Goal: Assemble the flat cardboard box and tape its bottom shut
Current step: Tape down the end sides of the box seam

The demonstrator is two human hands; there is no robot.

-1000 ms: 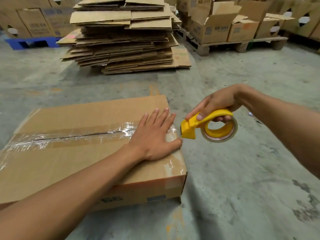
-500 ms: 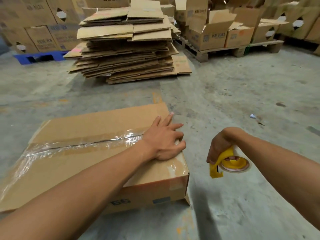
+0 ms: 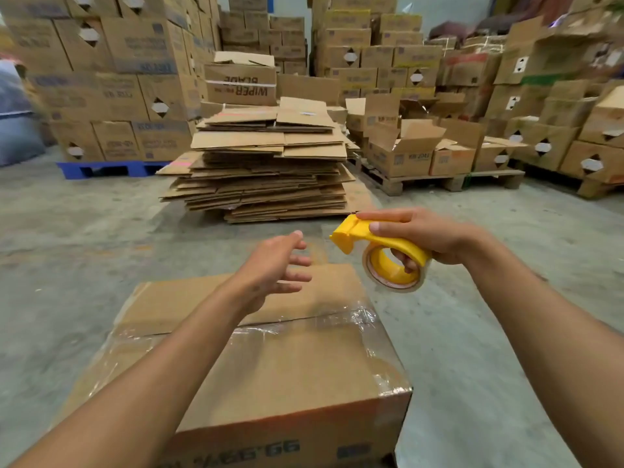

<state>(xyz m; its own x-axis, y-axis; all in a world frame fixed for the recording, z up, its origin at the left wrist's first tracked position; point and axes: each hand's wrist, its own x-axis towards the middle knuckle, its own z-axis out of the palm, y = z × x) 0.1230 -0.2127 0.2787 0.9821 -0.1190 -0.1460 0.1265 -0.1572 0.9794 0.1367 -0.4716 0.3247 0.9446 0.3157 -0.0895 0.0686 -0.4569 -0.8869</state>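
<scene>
One cardboard box [image 3: 270,373] sits on the concrete floor [image 3: 489,349] at 6 o'clock, its near edge cut off by the frame bottom and its left side hidden under the left forearm. Clear tape [image 3: 304,324] runs across the top seam and down the right edge; wrinkled, its full extent is hard to trace. Print on the near side reads upside down, partly cropped. Left hand [image 3: 273,265] hovers over the box's far edge, fingers spread, touching nothing. Right hand [image 3: 425,236] at 2 o'clock of the box is wrapped around one yellow tape dispenser [image 3: 378,244]; its fingers partly hide the roll core. One pile of flat cardboard [image 3: 266,163] lies at 12 o'clock. Background stacked cartons [image 3: 108,86] are blurred, too many to count. Two pallets visible: blue pallet [image 3: 108,168] at 10 o'clock, wooden pallet [image 3: 439,182] at 1 o'clock.
</scene>
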